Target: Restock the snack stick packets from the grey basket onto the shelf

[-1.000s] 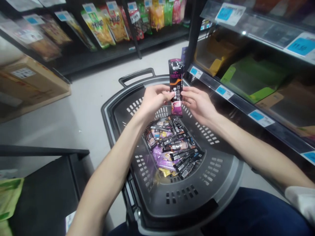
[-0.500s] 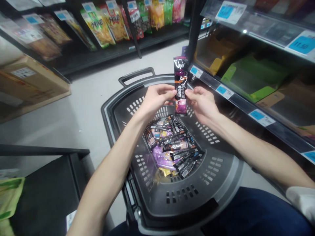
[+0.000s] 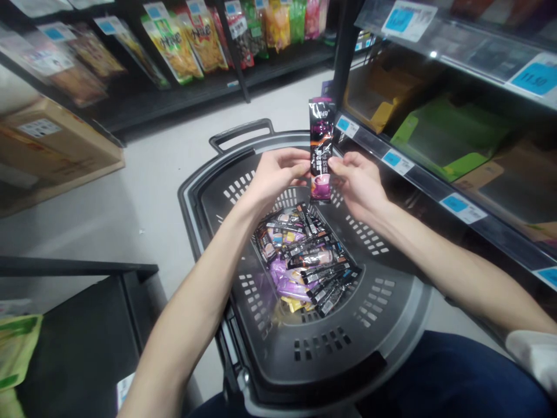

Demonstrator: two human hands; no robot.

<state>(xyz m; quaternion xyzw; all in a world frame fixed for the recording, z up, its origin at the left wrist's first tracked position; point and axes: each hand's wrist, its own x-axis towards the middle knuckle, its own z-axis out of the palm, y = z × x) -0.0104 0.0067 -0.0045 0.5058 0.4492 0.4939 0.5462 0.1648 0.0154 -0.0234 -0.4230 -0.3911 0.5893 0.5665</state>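
Note:
Above the far part of a dark grey shopping basket (image 3: 278, 363), a slim black and purple drink sachet (image 3: 321, 148) stands upright, with a purple cup printed near its lower end. My left hand (image 3: 278, 173) pinches its left edge between thumb and fingers. On the other side, the thumb of my right hand (image 3: 360, 181) lies on the sachet's front, with the fingers behind it partly hidden. Below, in the basket's bottom, lies a loose pile of black sachets (image 3: 311, 255) with purple packets (image 3: 289, 281) and some yellow ones among them.
Shelves with clear bins and price tags (image 3: 463, 208) run close along the right. Hanging snack bags (image 3: 174, 49) fill a rack at the back. A cardboard box (image 3: 56, 151) sits on the left, above a black stand (image 3: 82, 342). The basket's handle (image 3: 241, 132) sticks up at its far rim.
The sachet has shifted very slightly up and to the right between my fingers. Both hands stay almost where they were, and the pile in the basket looks the same.

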